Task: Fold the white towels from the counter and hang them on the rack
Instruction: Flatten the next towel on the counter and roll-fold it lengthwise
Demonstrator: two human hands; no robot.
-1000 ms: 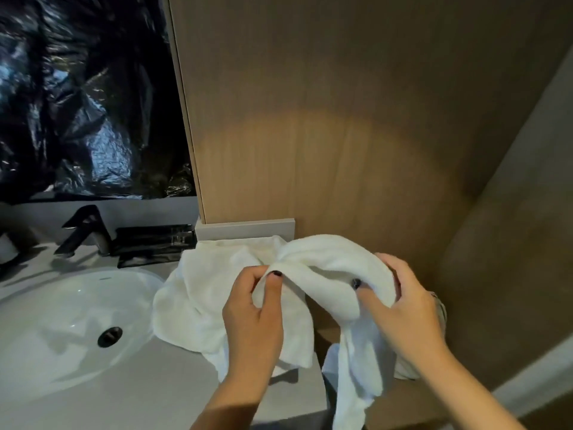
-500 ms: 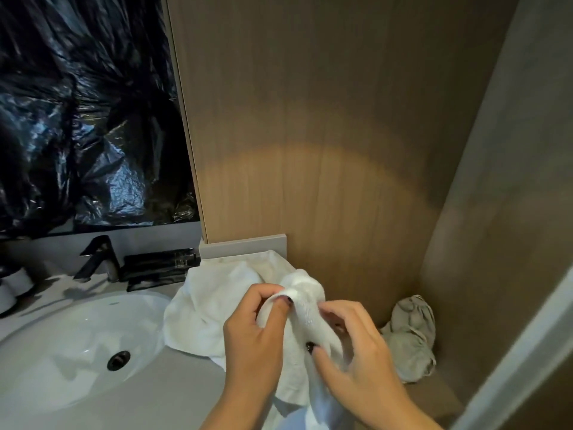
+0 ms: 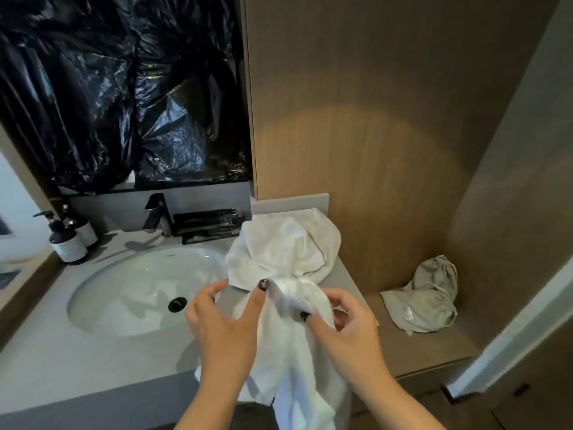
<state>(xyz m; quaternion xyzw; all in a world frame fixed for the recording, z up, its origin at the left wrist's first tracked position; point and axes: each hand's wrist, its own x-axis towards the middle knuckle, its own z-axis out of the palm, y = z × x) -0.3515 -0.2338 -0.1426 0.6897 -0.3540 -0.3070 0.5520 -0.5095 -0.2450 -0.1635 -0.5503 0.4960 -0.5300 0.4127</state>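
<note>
A white towel (image 3: pixel 297 361) hangs from both my hands over the front edge of the grey counter (image 3: pixel 93 361). My left hand (image 3: pixel 223 321) pinches its bunched top edge with the thumb. Just to the right, my right hand (image 3: pixel 347 330) grips the same edge. Behind them a second crumpled white towel (image 3: pixel 285 246) lies on the counter by the wooden wall. No rack is in view.
A white sink (image 3: pixel 142 290) with a black drain sits left of my hands. Behind it stand a black faucet (image 3: pixel 159 214) and two pump bottles (image 3: pixel 66 240). A grey crumpled cloth (image 3: pixel 428 299) lies on the lower ledge at right. Black plastic covers the mirror.
Both hands have drawn the towel toward me and lower, so it now hangs past the counter's edge. My view has tilted down and widened, showing more of the sink and bottles.
</note>
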